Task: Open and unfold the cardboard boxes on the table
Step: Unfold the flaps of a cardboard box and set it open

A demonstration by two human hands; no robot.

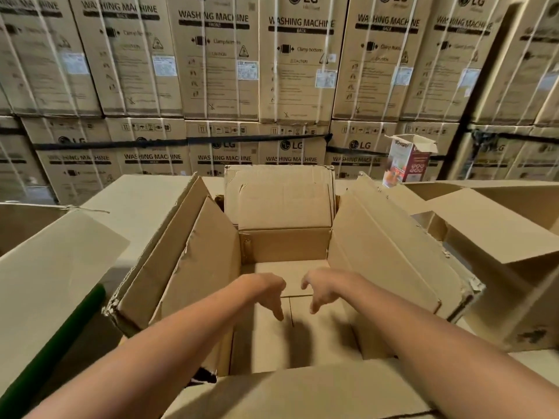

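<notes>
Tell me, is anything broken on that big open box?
Yes. On the box, the left flap has a ragged, torn edge, and the right flap is crushed and frayed at its near corner.

Stacked cartons (pixel 220 71): "LG", "WASHING MACHINE", "FRONT", "BACK", "Clamp bottom", "CAUTION". Small printed box (pixel 408 160): text unreadable.

At the far side I see a wall of big washing machine cartons (pixel 220 71), stacked in two rows and bound with thin white bands (pixel 204 55). A black strap (pixel 181 142) runs across the lower row. Each upper carton carries a white label (pixel 165 65). At the far right stands a small red and white printed carton (pixel 408 160), its top flaps open.
</notes>
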